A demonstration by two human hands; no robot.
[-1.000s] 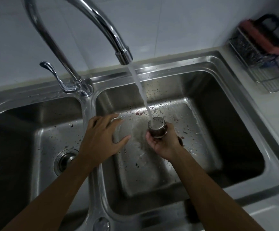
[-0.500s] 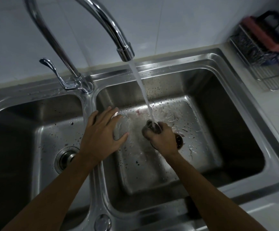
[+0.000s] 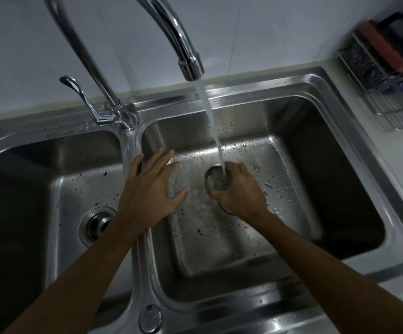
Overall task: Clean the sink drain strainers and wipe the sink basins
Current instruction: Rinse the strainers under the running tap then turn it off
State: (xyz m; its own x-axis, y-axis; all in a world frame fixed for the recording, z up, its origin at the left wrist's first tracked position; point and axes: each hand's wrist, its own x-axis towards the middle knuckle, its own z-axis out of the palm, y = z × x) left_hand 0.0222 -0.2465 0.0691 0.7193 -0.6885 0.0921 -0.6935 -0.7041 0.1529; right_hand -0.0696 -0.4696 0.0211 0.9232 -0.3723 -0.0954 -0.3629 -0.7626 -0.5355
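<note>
- Gripped in the right hand (image 3: 240, 194), the strainer (image 3: 216, 178) sits mouth-up under the water stream (image 3: 211, 121).
- Left basin (image 3: 27, 189): its drain (image 3: 97, 225) still holds its fitting.
- Left hand (image 3: 151, 189) is spread flat, holding nothing, over the divider (image 3: 133, 145).
- Right basin (image 3: 316, 165) is wet and speckled.

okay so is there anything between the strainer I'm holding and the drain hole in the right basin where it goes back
Nothing visible blocks it. The right hand holds the strainer under the water stream, directly above the right basin drain opening, which is mostly hidden behind that hand. The left hand is off to the side.
</note>
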